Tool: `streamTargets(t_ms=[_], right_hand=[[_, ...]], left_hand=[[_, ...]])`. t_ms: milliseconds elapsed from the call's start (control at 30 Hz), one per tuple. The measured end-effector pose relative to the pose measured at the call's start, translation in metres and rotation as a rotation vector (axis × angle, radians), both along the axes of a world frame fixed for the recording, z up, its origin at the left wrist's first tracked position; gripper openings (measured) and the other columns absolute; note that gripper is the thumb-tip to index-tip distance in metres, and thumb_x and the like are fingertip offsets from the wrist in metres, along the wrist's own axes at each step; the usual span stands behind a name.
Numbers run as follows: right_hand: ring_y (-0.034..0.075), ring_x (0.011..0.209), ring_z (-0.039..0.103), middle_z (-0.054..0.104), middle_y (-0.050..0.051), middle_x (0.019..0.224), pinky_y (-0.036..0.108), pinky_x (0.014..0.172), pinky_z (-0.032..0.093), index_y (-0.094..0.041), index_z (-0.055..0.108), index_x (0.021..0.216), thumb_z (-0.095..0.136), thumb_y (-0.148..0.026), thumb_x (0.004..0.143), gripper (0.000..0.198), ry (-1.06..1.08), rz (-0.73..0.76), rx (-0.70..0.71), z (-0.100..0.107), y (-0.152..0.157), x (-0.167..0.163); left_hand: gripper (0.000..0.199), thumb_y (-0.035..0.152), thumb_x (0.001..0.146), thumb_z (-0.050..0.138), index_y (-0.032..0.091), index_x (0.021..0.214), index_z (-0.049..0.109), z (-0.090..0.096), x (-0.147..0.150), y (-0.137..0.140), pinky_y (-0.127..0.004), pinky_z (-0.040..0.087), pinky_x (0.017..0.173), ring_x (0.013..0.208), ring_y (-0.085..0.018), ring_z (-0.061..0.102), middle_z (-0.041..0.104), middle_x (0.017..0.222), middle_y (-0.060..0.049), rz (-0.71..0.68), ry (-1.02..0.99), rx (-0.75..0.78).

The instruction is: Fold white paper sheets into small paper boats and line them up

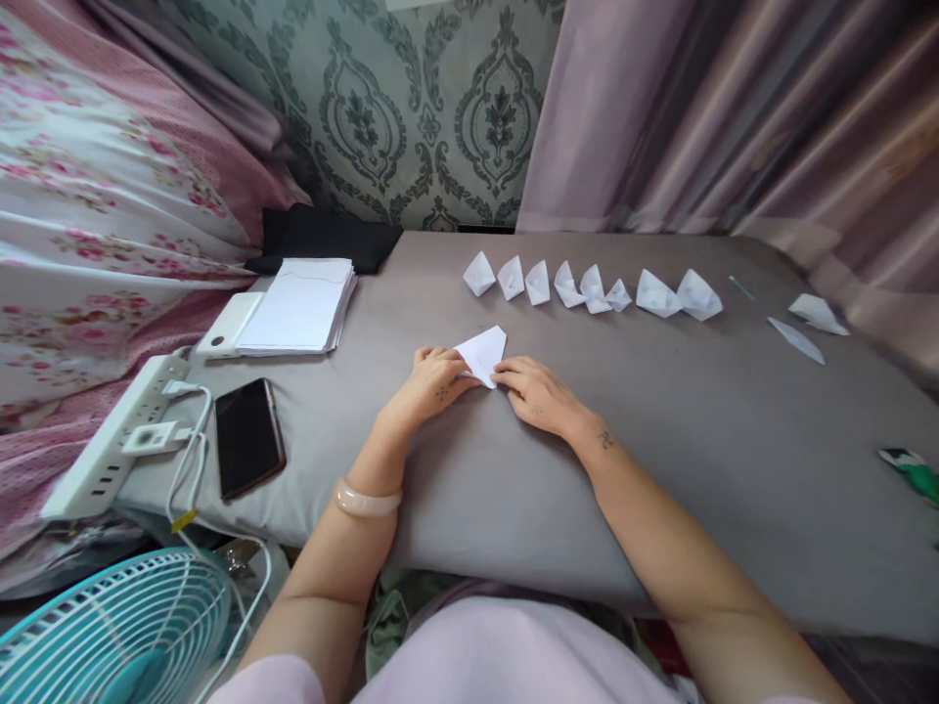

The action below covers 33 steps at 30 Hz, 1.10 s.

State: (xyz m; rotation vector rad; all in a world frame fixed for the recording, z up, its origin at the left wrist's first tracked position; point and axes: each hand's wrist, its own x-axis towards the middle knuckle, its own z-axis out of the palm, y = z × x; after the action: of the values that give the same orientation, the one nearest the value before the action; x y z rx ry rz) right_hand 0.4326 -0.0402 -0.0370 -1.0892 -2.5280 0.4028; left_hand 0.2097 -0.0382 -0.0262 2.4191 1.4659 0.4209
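A small folded piece of white paper (485, 352) lies on the grey cloth-covered table (514, 508), in the middle of the view. My left hand (431, 383) grips its left side, with the thumb along the near edge and the fingers curled over the top. At the lower right edge of the paper, the fingertips of my right hand (541, 395) press together on it. Behind my hands stands a row of several folded paper boats, from a single boat (479, 275) on the left to a larger one (699, 295) on the right.
A stack of white paper (297, 305) rests partly on a white box (229, 325) at the left. Nearer are a phone (249, 437), a power strip (110, 440) with cables, and a blue fan (124, 626). Folded paper (818, 313) and a green object (916, 474) lie right.
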Motion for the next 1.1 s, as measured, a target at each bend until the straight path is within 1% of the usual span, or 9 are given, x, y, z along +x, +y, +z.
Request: streamTargets(t_ms=[100, 167, 267, 400, 533, 667, 800, 933, 1100], right_hand=[[0.022, 0.117, 0.054, 0.065, 0.009, 0.122, 0.038, 0.099, 0.044, -0.018, 0.069, 0.115, 0.042, -0.002, 0.083, 0.044, 0.009, 0.003, -0.016, -0.001, 0.002, 0.001], [0.022, 0.118, 0.054, 0.064, 0.009, 0.123, 0.038, 0.100, 0.044, -0.017, 0.069, 0.115, 0.042, -0.002, 0.083, 0.044, 0.012, 0.004, -0.018, -0.002, 0.003, 0.001], [0.023, 0.118, 0.054, 0.064, 0.010, 0.123, 0.039, 0.100, 0.044, -0.016, 0.069, 0.115, 0.043, -0.002, 0.083, 0.044, 0.015, 0.009, -0.025, -0.002, 0.003, 0.002], [0.023, 0.117, 0.054, 0.064, 0.009, 0.123, 0.041, 0.099, 0.045, -0.019, 0.069, 0.116, 0.043, -0.002, 0.083, 0.046, 0.017, 0.009, -0.030, -0.002, 0.003, 0.002], [0.023, 0.116, 0.055, 0.065, 0.010, 0.123, 0.040, 0.099, 0.045, -0.017, 0.070, 0.115, 0.043, -0.002, 0.082, 0.045, 0.019, 0.005, -0.023, 0.000, 0.002, 0.002], [0.023, 0.113, 0.057, 0.066, 0.009, 0.120, 0.039, 0.096, 0.046, -0.019, 0.071, 0.109, 0.043, -0.003, 0.082, 0.042, 0.051, -0.023, -0.032, 0.002, 0.001, 0.000], [0.022, 0.105, 0.059, 0.070, 0.007, 0.110, 0.037, 0.093, 0.045, -0.019, 0.068, 0.107, 0.045, -0.008, 0.086, 0.034, 0.089, -0.061, -0.036, 0.005, 0.000, -0.002], [0.022, 0.107, 0.057, 0.067, 0.007, 0.115, 0.037, 0.094, 0.044, -0.021, 0.064, 0.119, 0.046, -0.011, 0.087, 0.038, 0.055, -0.024, -0.012, 0.004, -0.001, -0.002], [0.023, 0.109, 0.055, 0.064, 0.008, 0.118, 0.039, 0.095, 0.043, -0.022, 0.068, 0.117, 0.047, -0.020, 0.092, 0.034, -0.021, -0.004, 0.028, 0.003, -0.003, -0.002]], left_hand=[[0.028, 0.040, 0.091, 0.052, 0.019, 0.080, 0.068, -0.001, 0.001, 0.003, -0.031, 0.035, 0.079, 0.082, -0.019, 0.057, 0.066, 0.088, -0.005, 0.071, -0.064, -0.078], [0.032, 0.041, 0.090, 0.053, 0.017, 0.072, 0.063, 0.001, 0.004, 0.003, -0.028, 0.033, 0.069, 0.072, -0.016, 0.053, 0.063, 0.077, -0.004, 0.144, -0.084, -0.112], [0.030, 0.041, 0.088, 0.055, 0.017, 0.070, 0.059, 0.004, 0.011, 0.003, -0.027, 0.030, 0.064, 0.068, -0.015, 0.050, 0.059, 0.070, -0.001, 0.243, -0.081, -0.121], [0.022, 0.038, 0.087, 0.057, 0.017, 0.082, 0.062, 0.002, 0.016, 0.006, -0.028, 0.034, 0.069, 0.075, -0.017, 0.054, 0.065, 0.080, -0.002, 0.314, -0.091, -0.155], [0.018, 0.034, 0.087, 0.057, 0.018, 0.092, 0.065, -0.004, 0.014, 0.010, -0.031, 0.038, 0.077, 0.085, -0.019, 0.059, 0.069, 0.093, -0.006, 0.366, -0.160, -0.158], [0.016, 0.031, 0.087, 0.057, 0.018, 0.092, 0.066, -0.008, 0.013, 0.013, -0.032, 0.040, 0.080, 0.088, -0.021, 0.060, 0.071, 0.096, -0.006, 0.394, -0.167, -0.150], [0.016, 0.031, 0.087, 0.058, 0.019, 0.093, 0.066, -0.008, 0.014, 0.013, -0.033, 0.040, 0.083, 0.092, -0.022, 0.061, 0.071, 0.099, -0.007, 0.402, -0.158, -0.139], [0.017, 0.030, 0.087, 0.058, 0.018, 0.096, 0.065, -0.009, 0.015, 0.012, -0.035, 0.039, 0.085, 0.095, -0.022, 0.060, 0.071, 0.101, -0.008, 0.402, -0.149, -0.124], [0.015, 0.030, 0.087, 0.057, 0.020, 0.093, 0.066, -0.012, 0.015, 0.014, -0.039, 0.036, 0.091, 0.096, -0.023, 0.060, 0.071, 0.099, -0.006, 0.407, -0.160, -0.118]])
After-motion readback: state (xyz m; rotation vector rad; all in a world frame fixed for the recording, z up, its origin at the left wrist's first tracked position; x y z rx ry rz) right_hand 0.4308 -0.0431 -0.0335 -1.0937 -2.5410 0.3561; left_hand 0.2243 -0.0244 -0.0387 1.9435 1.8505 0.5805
